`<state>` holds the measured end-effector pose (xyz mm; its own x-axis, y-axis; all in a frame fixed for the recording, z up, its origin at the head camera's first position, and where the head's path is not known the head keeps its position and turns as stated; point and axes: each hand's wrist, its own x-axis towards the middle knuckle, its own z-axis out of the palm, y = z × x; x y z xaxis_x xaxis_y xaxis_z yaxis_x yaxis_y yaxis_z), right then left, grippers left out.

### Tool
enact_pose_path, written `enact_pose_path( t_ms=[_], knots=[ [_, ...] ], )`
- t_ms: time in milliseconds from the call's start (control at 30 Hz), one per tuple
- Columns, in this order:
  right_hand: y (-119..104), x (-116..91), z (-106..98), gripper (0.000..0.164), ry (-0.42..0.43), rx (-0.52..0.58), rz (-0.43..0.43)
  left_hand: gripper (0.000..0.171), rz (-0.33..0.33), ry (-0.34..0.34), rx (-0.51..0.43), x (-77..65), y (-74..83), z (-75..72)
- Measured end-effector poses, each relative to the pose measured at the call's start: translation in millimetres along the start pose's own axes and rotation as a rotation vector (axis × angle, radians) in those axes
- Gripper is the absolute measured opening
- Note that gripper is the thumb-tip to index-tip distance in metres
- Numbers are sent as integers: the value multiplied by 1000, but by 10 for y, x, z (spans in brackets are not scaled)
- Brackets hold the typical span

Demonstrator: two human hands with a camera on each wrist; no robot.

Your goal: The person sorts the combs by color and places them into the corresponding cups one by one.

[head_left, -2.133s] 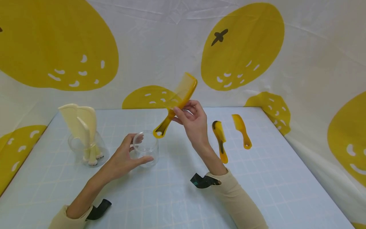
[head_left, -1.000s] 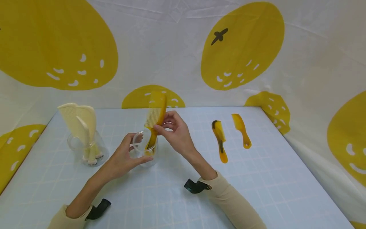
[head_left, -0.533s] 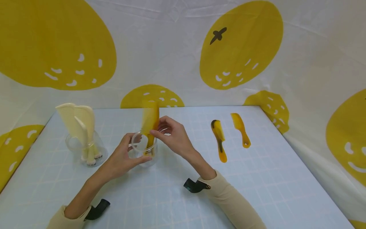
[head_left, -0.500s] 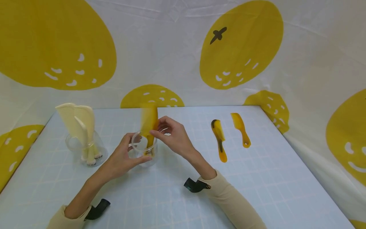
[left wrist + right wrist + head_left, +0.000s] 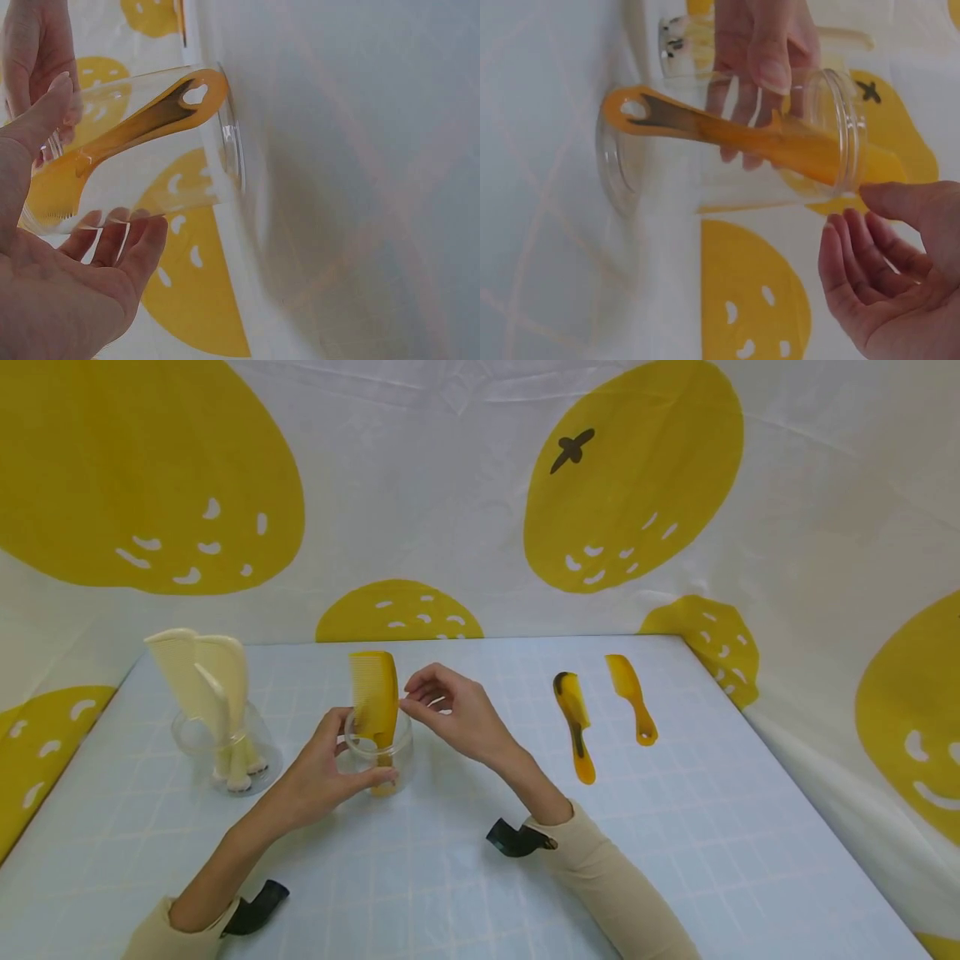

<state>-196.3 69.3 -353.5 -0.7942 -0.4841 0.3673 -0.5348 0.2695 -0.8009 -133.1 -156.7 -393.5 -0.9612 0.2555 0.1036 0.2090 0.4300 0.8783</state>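
Note:
A yellow-amber comb (image 5: 384,693) stands handle-down in a clear jar (image 5: 406,745), its toothed part rising above the rim. My left hand (image 5: 318,781) grips the jar from the left, thumb in front and fingers behind. In the left wrist view the handle (image 5: 142,120) shows through the wall, its holed end near the bottom. My right hand (image 5: 463,714) is just right of the rim with fingers loosely bent and nothing held. The right wrist view has the right thumb (image 5: 889,202) close to the jar mouth; whether it touches cannot be told.
Two more amber combs, one with dark patches (image 5: 576,727) and one plain (image 5: 634,697), lie on the table to the right. At left, several cream combs (image 5: 217,677) stand in another clear jar (image 5: 264,743). A lemon-print sheet (image 5: 420,510) hangs behind the table.
My right hand has carried the amber comb left and down into the jar and let go of it. The comb now leans left. My left hand has kept its hold on the jar.

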Motion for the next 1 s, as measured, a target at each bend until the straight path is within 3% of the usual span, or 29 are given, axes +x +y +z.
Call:
enact_pose_path(
  t_ms=[133,367,800,1000],
  knots=[
    [32,15,-105,21,16,-38,10,84,-8,-1,-3,5,7,-3],
    [145,39,-341,19,118,-125,16,85,-42,-7,8,18,14,-8],
    [450,17,-743,22,305,-251,75,83,-23,-9,-4,3,-14,-11],
    [576,-13,-917,23,348,-327,161,84,-19,-13,3,8,-12,-15]
  ],
)
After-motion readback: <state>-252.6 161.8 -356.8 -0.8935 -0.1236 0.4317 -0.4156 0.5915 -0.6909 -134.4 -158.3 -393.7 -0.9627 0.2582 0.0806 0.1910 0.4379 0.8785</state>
